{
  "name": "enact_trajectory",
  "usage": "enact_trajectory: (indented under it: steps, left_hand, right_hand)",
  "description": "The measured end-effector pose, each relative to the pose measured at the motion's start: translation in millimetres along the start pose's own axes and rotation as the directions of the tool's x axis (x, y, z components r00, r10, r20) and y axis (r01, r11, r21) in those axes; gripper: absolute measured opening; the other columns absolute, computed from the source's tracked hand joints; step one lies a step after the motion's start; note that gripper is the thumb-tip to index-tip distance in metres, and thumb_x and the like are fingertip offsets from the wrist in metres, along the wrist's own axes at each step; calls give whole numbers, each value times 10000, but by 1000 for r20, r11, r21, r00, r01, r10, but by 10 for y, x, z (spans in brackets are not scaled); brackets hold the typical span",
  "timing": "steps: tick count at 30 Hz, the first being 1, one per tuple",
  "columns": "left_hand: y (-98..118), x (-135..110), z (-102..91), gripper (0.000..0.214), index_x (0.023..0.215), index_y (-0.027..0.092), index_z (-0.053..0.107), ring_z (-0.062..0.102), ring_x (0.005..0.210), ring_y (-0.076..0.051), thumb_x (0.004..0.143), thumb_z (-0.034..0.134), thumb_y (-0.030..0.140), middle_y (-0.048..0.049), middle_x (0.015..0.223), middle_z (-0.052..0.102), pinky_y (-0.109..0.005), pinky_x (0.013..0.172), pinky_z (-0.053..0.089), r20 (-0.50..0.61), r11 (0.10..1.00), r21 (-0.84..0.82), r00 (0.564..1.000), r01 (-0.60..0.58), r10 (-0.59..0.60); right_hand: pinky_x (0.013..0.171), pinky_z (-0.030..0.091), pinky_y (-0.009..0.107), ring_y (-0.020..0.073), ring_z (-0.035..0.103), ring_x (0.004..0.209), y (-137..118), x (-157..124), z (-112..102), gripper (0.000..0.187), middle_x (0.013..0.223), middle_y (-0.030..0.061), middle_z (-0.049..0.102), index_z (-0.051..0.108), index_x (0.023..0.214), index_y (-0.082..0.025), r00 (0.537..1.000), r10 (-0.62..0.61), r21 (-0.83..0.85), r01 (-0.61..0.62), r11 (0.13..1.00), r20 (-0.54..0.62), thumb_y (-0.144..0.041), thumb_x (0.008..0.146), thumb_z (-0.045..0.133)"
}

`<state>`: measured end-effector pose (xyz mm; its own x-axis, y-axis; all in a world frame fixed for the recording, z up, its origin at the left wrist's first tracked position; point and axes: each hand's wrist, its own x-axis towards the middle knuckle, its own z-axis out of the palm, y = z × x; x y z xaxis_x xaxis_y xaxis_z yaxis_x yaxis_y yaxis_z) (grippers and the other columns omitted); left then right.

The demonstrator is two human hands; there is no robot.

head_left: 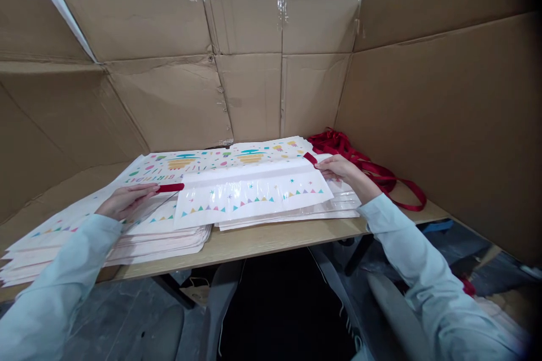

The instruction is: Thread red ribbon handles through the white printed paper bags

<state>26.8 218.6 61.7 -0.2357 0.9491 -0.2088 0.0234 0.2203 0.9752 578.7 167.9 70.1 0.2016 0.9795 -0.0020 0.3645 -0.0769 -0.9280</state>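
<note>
My left hand (127,201) pinches the end of a red ribbon (171,187) at the left side of a white printed sheet (254,194). The sheet carries small stars and a row of coloured triangles. At its upper right corner my right hand (336,167) is closed on another red ribbon end (310,158). Whether the ribbon runs through the sheet between both ends is hidden. Beneath lie a left stack of printed white sheets (165,242) and a right stack (292,215), the visible tops showing cakes and birthday lettering.
A heap of loose red ribbon (339,144) lies at the back right, with loops trailing along the table (262,245). Cardboard walls (249,90) close in the back and both sides. A chair arm (392,304) stands below the front edge.
</note>
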Motion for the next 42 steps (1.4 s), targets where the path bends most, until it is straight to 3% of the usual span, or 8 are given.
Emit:
enact_trajectory:
  steps: [6,13,20,23,27,34,37,42]
  left_hand:
    - [13,-4,-12,162,760,132,726,589,1153,-202,681,675,0,-75,941,727,-46,721,527,3,998,-55,1000,-6,6]
    - [-7,58,-57,227,732,161,729,693,931,-203,632,686,-37,-63,847,729,-100,632,569,36,1000,11,999,-8,8]
    - [-21,68,-72,255,772,124,719,702,749,-133,616,685,-75,-67,831,728,-79,596,550,66,1000,7,998,-1,1]
    - [-21,102,-126,242,777,119,723,706,813,-152,619,681,-60,-77,857,728,-88,627,556,65,1000,21,998,2,-3]
    - [-32,131,-195,231,789,132,730,681,971,-197,620,687,-21,-98,938,726,-106,676,564,70,1000,16,997,-12,11]
    - [41,103,-148,267,876,121,719,572,1174,-225,628,714,21,-90,1049,709,-76,713,544,15,991,81,994,-107,106]
    - [72,127,-130,262,919,133,705,552,1199,-196,680,681,30,-67,1108,693,-68,730,535,-9,990,93,994,-106,107]
    - [50,246,-182,252,900,176,705,618,1103,-149,703,637,35,-29,1013,721,-85,738,542,29,999,19,999,-40,40]
  right_hand:
    - [332,198,193,49,359,362,-30,-19,9,347,424,-24,438,549,564,-135,995,82,-10,-81,997,50,-346,617,819]
    - [341,235,187,54,392,386,-46,46,13,254,452,-27,461,587,629,-135,985,165,43,-167,985,51,-234,609,821]
    - [328,196,194,37,323,357,26,54,0,254,431,-42,408,546,581,-139,992,119,4,-119,993,35,-223,677,766]
    - [332,195,193,51,359,385,34,23,3,221,458,-28,436,588,620,-133,996,80,37,-81,996,40,-246,666,772]
    - [413,346,197,73,454,457,-3,-19,59,164,513,-3,505,603,597,-123,996,92,144,-94,985,20,-148,640,759]
    - [478,399,212,81,484,481,-76,-166,222,189,542,7,546,572,586,-121,987,85,128,-67,989,-135,-159,723,696]
    - [495,420,210,89,517,516,-3,-295,285,166,585,9,570,593,659,-121,989,67,197,-40,980,-135,-220,746,694]
    - [566,455,211,111,576,617,221,-477,349,288,671,14,622,629,843,-118,977,39,255,16,967,-209,-149,600,781]
